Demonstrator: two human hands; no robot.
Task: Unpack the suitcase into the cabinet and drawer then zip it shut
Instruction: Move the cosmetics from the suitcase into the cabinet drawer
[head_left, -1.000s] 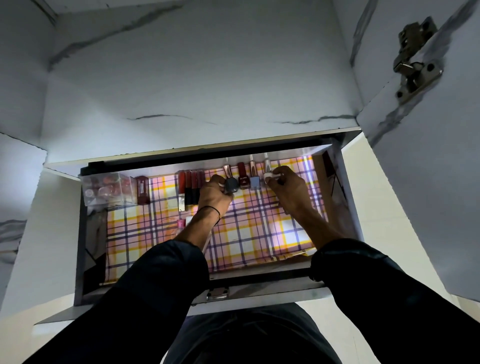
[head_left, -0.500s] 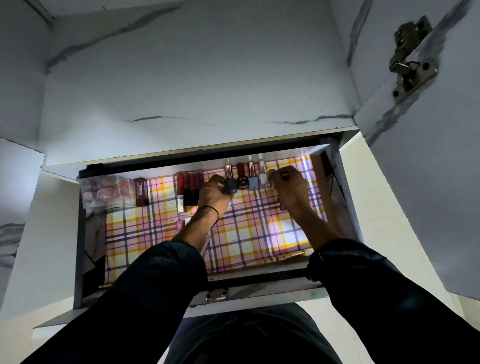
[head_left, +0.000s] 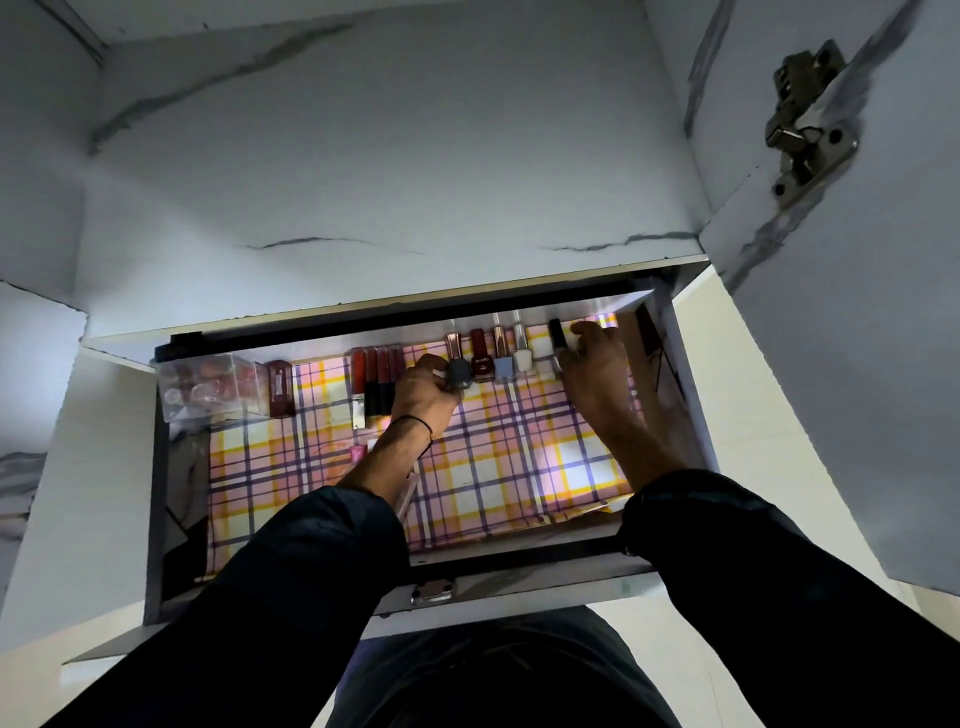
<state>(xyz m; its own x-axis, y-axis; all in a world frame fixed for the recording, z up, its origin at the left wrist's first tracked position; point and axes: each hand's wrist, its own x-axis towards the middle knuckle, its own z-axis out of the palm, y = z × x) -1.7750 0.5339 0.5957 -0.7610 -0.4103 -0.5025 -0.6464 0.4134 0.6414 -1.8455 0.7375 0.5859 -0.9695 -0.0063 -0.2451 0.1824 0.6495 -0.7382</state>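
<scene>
The open drawer (head_left: 519, 564) lies below me, lined with plaid paper (head_left: 493, 467). Along its back wall stands a row of nail polish bottles: dark red (head_left: 481, 358), pale blue (head_left: 502, 364), white (head_left: 522, 356). My left hand (head_left: 423, 389) grips the grey bottle (head_left: 458, 375) at the row's left end. My right hand (head_left: 595, 364) is at the right end, with its fingers closed on a black-capped bottle (head_left: 557, 335). The suitcase is out of view.
Red lipstick tubes (head_left: 374, 379), a dark red case (head_left: 280, 389) and a clear plastic box (head_left: 202, 387) sit at the drawer's back left. A small pink item (head_left: 357, 454) lies beside my left forearm. An open cabinet door with a metal hinge (head_left: 805, 130) hangs at upper right.
My right hand set the white bottle into the row and moved right to the black-capped bottle. My left hand stayed on the grey bottle.
</scene>
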